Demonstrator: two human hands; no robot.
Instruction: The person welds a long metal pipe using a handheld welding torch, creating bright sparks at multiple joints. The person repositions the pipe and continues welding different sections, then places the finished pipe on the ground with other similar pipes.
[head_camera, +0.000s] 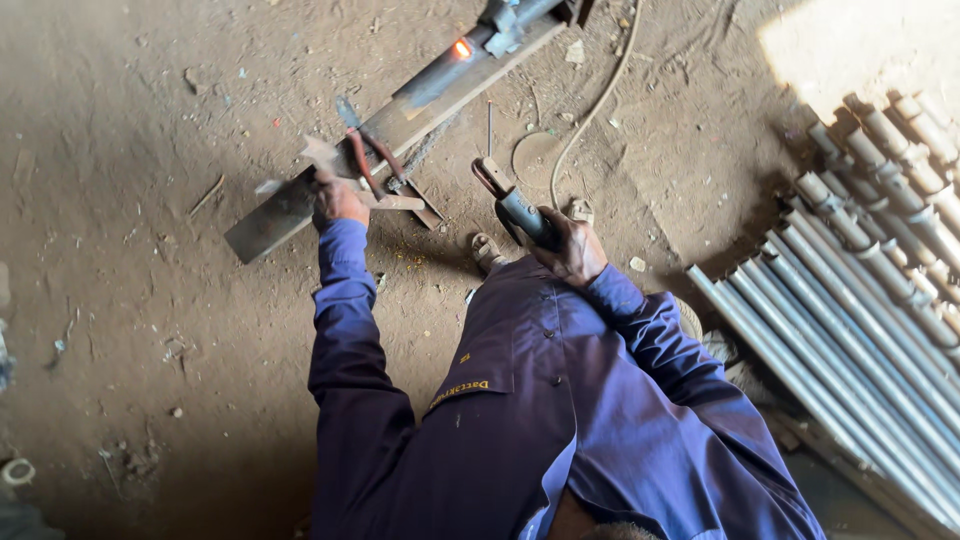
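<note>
gripping pliers, left hand (fingers hidden) beside steel bar.

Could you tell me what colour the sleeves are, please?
Dark blue sleeves, clearest in the head view.

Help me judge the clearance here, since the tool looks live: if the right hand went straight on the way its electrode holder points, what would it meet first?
The right hand aims its electrode holder up and left. Bare dirt comes first, then probably the long steel bar near the glowing weld spot; depth is unclear.
</note>
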